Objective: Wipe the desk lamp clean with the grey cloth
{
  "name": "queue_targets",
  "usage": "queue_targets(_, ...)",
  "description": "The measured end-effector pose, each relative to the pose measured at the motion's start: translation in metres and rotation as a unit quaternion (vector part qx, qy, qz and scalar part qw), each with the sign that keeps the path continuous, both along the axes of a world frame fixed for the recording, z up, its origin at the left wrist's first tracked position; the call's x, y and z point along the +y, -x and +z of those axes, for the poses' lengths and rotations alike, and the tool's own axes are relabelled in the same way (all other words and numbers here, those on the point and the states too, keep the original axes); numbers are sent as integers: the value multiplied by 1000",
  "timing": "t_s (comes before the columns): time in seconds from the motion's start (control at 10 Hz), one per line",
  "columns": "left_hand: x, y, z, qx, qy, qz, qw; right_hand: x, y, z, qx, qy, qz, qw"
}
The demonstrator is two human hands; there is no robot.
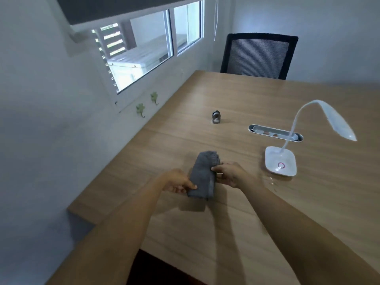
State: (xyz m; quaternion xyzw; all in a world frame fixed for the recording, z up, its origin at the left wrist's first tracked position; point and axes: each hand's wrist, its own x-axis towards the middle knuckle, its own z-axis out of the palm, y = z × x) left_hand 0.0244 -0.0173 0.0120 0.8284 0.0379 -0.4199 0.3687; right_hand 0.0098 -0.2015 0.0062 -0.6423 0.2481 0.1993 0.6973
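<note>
A folded grey cloth (202, 175) is held just above the wooden desk (226, 233), between both hands. My left hand (177, 183) pinches its lower left edge. My right hand (231, 174) grips its right side. The white desk lamp (280, 163) stands to the right of the cloth, apart from both hands. It has a square base with a pink ring button, a thin bent neck and a long head (337, 124) that points down to the right.
A small metal object (216, 117) stands mid-desk beyond the cloth. An oval cable slot (275, 133) is set into the desk behind the lamp base. A black mesh chair (260, 56) stands at the far end. Wall and window run along the left.
</note>
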Motion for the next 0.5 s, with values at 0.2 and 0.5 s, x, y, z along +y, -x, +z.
queue_targets(0.2, 30, 5, -19, 3, -38, 54, 998, 35, -9, -22, 38, 64, 12, 997)
queue_targets(0.5, 14, -15, -8, -166, -227, -55, 958, 2, 2, -20, -7, 148, 16, 989)
